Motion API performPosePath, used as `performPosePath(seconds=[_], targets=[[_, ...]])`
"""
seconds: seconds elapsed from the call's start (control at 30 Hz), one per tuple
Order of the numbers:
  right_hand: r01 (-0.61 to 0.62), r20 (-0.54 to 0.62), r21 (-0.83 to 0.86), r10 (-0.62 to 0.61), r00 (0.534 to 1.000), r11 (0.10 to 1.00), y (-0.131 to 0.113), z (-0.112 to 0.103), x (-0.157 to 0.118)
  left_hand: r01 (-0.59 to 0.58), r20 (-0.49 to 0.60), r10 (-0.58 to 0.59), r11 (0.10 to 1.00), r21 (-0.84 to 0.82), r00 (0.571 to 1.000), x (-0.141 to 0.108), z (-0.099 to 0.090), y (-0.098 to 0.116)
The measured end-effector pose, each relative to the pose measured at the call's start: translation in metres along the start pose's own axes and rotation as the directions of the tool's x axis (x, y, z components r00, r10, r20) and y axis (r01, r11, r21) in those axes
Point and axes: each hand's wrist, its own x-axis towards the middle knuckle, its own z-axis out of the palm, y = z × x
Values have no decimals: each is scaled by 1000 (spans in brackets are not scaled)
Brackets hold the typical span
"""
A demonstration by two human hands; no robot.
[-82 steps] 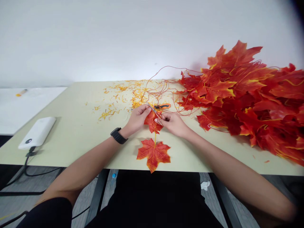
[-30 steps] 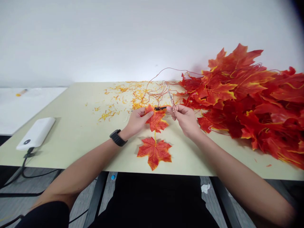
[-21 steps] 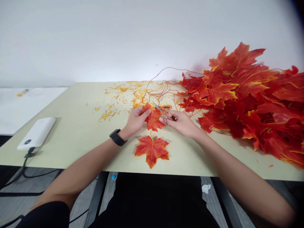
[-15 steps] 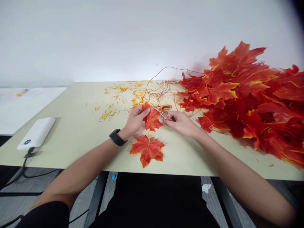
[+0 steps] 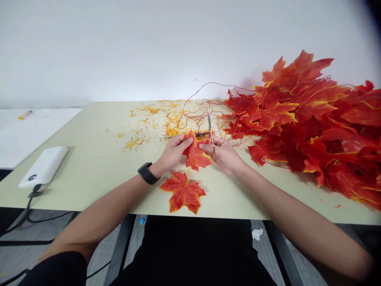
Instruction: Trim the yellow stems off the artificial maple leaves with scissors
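Between my hands is a red-orange artificial maple leaf [image 5: 198, 156]. My left hand [image 5: 175, 150] pinches its left lobe between thumb and fingers. The scissors [image 5: 209, 123] are in my right hand [image 5: 224, 154], blades pointing up and away; the handles are partly hidden by the fingers. My right thumb also presses on the leaf's right edge. A second maple leaf [image 5: 185, 192] hangs on a yellow stem from the held one and lies flat near the table's front edge. Just behind my hands lies an orange-and-black utility knife [image 5: 205, 134], partly covered.
A large heap of red maple leaves [image 5: 312, 119] fills the right side. Thin red cords [image 5: 205, 109] loop out of it. Yellow trimmings [image 5: 175, 130] are scattered at the back. On the left sits a white power bank [image 5: 43, 167] with a black cable [image 5: 29, 206].
The scissors have swung from across the leaf to pointing upward, off it. My right thumb has come onto the leaf, and the held leaf has shifted slightly right.
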Motion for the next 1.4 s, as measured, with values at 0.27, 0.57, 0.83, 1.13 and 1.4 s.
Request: performPosePath(seconds=[0.27,0.57,0.83,1.13,1.4], targets=[[33,-28,20,-32,999,999,0,-1,0,-222,-163,300,901,373,940,-4,1,-5],[58,-53,37,-56,997,998,-3,-1,-2,-236,-23,343,693,682,939,-12,5,7],[90,-16,13,-90,996,996,-3,0,-2,-230,-11,298,761,607,955,-13,8,-3],[111,-20,-3,-111,994,994,0,0,-2,-150,-90,200,907,393,976,-13,11,-7],[67,-14,-31,-67,998,997,1,1,-2,-172,-107,218,928,331,970,-12,13,-3]])
